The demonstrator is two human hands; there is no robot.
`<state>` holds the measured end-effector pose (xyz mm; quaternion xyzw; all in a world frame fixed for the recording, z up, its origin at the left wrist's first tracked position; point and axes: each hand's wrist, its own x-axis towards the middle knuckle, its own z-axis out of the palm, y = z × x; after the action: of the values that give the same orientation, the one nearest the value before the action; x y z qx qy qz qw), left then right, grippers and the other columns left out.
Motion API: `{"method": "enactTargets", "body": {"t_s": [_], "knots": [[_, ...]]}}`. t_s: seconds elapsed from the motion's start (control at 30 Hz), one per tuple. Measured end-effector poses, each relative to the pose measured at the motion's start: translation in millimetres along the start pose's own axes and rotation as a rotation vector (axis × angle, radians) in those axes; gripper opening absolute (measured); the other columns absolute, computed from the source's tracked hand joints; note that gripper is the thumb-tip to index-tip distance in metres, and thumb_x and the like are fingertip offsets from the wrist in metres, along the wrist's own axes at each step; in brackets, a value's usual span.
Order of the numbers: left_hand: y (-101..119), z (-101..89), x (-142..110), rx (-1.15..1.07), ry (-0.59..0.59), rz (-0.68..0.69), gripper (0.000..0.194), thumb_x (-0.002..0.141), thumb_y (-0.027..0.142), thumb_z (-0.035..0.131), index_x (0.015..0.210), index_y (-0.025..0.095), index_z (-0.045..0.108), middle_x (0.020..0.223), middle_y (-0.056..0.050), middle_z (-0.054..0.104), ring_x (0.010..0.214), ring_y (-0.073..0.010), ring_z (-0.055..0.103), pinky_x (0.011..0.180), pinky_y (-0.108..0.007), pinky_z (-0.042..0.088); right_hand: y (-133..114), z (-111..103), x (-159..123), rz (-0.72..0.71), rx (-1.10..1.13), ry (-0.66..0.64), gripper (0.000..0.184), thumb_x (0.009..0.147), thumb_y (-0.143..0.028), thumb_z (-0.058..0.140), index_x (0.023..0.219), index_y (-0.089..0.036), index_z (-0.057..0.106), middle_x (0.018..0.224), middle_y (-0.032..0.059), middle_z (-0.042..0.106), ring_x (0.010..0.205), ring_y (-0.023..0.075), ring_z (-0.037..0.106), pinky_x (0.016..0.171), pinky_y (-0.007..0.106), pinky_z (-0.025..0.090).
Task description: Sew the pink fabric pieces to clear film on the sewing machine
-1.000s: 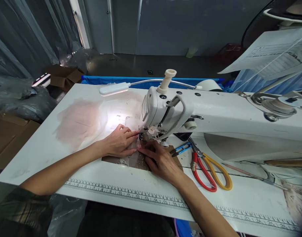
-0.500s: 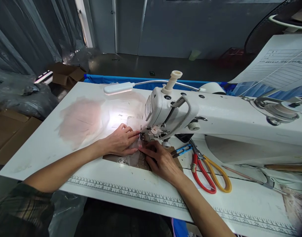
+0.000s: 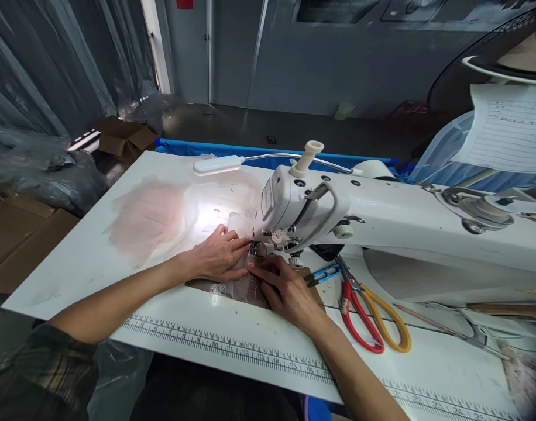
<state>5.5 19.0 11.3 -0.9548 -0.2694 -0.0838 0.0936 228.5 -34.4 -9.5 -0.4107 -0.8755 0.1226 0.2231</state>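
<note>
A white sewing machine (image 3: 382, 216) stands on the white table (image 3: 83, 263). Under its needle lies a small sheer pale piece of fabric (image 3: 239, 283). My left hand (image 3: 217, 257) lies flat on the fabric left of the needle, fingers stretched toward the presser foot (image 3: 259, 250). My right hand (image 3: 285, 289) rests on the fabric in front of the needle, fingers pressed down and pointing left. Both hands hold the fabric against the machine bed.
Red and yellow scissors (image 3: 373, 316) and blue thread snips (image 3: 323, 273) lie right of my right hand. A lamp (image 3: 217, 165) lights the needle area. A pinkish sheer cloth (image 3: 149, 216) lies at the table's left. A printed ruler (image 3: 233, 348) runs along the front edge. Cardboard boxes (image 3: 125, 137) stand beyond.
The camera view has tilted up a little. Both hands stay at the needle, with the fingers edged slightly closer to the presser foot.
</note>
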Motion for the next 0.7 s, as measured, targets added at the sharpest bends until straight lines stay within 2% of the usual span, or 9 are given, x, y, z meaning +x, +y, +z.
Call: {"method": "enactTargets", "body": {"t_s": [0.1,0.2,0.27,0.33,0.43,0.53,0.7], "knots": [[0.4,-5.7,-2.1,-0.006,-0.014,-0.011,0.049,0.095,0.049,0.039,0.120,0.010,0.056,0.129,-0.017,0.054,0.095,-0.0275,0.052,0.079,-0.043,0.036,0.4,0.5,-0.5,-0.013,-0.013,0.007,0.036,0.088,-0.014,0.048,0.117,-0.024,0.066,0.105,0.0111,0.056,0.092,0.0221,0.061,0.079,0.040,0.057],[1.1,-17.9,-9.7,-0.024,0.021,-0.019,0.053,0.092,0.052,0.045,0.124,0.010,0.053,0.134,-0.020,0.049,0.105,-0.0321,0.051,0.085,-0.047,0.036,0.8,1.0,-0.9,-0.034,-0.020,0.024,0.035,0.089,-0.016,0.047,0.118,-0.023,0.066,0.106,0.0116,0.056,0.092,0.0217,0.061,0.079,0.039,0.057],[2.1,-25.6,-17.7,-0.073,0.074,0.018,0.045,0.093,0.047,0.048,0.119,0.011,0.055,0.129,-0.019,0.053,0.105,-0.0307,0.053,0.087,-0.048,0.037,0.9,1.4,-0.9,-0.036,-0.027,0.030,0.034,0.091,-0.018,0.047,0.119,-0.023,0.065,0.106,0.0117,0.057,0.091,0.0211,0.061,0.078,0.038,0.057],[3.7,-29.4,-26.5,-0.135,0.128,0.096,0.029,0.094,0.036,0.049,0.107,0.013,0.060,0.115,-0.014,0.062,0.096,-0.0245,0.058,0.086,-0.045,0.039,1.2,2.3,-0.6,-0.033,-0.034,0.028,0.034,0.091,-0.018,0.047,0.119,-0.022,0.065,0.106,0.0121,0.057,0.089,0.0207,0.061,0.077,0.038,0.057],[6.6,-26.7,-37.8,-0.210,0.179,0.223,0.017,0.092,0.025,0.050,0.095,0.015,0.064,0.098,-0.008,0.068,0.084,-0.0177,0.061,0.083,-0.039,0.042,2.4,5.0,-0.4,-0.044,-0.026,0.047,0.033,0.090,-0.018,0.048,0.118,-0.021,0.066,0.105,0.0127,0.056,0.089,0.0209,0.061,0.078,0.039,0.057],[9.4,-19.1,-42.8,-0.264,0.184,0.306,0.019,0.089,0.027,0.052,0.097,0.015,0.065,0.100,-0.008,0.069,0.082,-0.0173,0.062,0.081,-0.038,0.044,3.3,7.6,-0.5,-0.053,-0.010,0.075,0.032,0.090,-0.017,0.048,0.117,-0.021,0.066,0.104,0.0118,0.055,0.091,0.0205,0.060,0.081,0.039,0.056],[13.4,-10.7,-38.2,-0.275,0.175,0.311,0.018,0.088,0.024,0.053,0.093,0.016,0.067,0.097,-0.008,0.069,0.077,-0.0162,0.060,0.075,-0.036,0.045,1.1,6.6,0.2,-0.022,-0.013,0.068,0.035,0.088,-0.015,0.049,0.117,-0.022,0.066,0.105,0.0105,0.054,0.092,0.0201,0.060,0.082,0.038,0.056]]}}
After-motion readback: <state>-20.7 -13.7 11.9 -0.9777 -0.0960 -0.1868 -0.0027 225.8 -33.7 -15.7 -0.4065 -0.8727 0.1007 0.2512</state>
